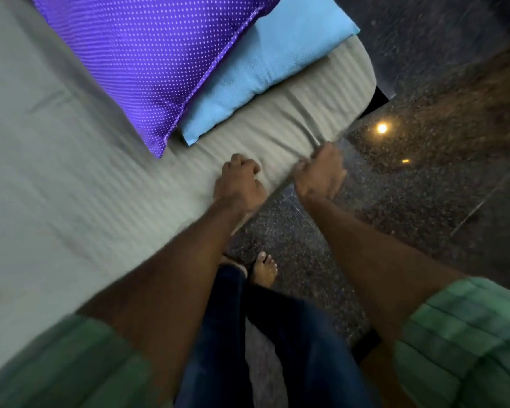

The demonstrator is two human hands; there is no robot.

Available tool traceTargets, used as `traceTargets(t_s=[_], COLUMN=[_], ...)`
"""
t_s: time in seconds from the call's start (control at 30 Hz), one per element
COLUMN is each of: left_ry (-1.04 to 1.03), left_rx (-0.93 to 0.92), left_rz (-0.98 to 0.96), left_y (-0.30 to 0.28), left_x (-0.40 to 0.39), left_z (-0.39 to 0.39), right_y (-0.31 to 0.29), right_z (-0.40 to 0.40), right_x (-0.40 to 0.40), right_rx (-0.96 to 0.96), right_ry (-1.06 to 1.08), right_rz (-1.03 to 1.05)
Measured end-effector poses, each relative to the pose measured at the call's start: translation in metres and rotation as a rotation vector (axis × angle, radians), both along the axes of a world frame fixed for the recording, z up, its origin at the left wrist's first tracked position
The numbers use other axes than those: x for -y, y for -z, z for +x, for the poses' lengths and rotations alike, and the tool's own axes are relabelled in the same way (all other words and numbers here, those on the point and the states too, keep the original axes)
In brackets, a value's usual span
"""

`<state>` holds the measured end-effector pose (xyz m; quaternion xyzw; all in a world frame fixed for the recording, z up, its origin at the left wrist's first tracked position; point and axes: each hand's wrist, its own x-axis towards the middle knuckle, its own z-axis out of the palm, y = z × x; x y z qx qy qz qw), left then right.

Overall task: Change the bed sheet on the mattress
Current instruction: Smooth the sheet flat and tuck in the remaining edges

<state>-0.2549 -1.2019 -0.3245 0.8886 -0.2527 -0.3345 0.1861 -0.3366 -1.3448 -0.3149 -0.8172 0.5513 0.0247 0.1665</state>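
Observation:
A pale grey-green striped bed sheet (pixel 71 160) covers the mattress, which fills the left and middle of the view. My left hand (pixel 240 184) is closed on the sheet at the mattress's near edge. A little to its right, my right hand (pixel 320 172) grips the same sheet edge where it hangs over the side, close to the rounded corner (pixel 357 72). A purple dotted pillow (pixel 147 60) lies on the sheet, overlapping a light blue pillow (pixel 265 69) beside it. The frame is motion-blurred.
Dark speckled floor (pixel 424 187) runs along the right of the bed, with a bright light reflection (pixel 382 128) on it. My legs in blue jeans and a bare foot (pixel 265 267) stand on the floor beside the mattress edge.

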Motion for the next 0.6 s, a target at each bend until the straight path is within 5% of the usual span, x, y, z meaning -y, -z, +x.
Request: traceTargets(t_s=[0.13, 0.6], left_ry=[0.120, -0.164], left_rx=[-0.162, -0.016], left_rz=[0.040, -0.050], left_y=[-0.073, -0.259], left_x=[-0.017, -0.053], left_z=[0.032, 0.158], right_y=[-0.071, -0.271], right_z=[0.030, 0.195], right_x=[-0.034, -0.070], right_rx=[-0.280, -0.072], right_ry=[-0.414, -0.646], right_rz=[0.230, 0.364])
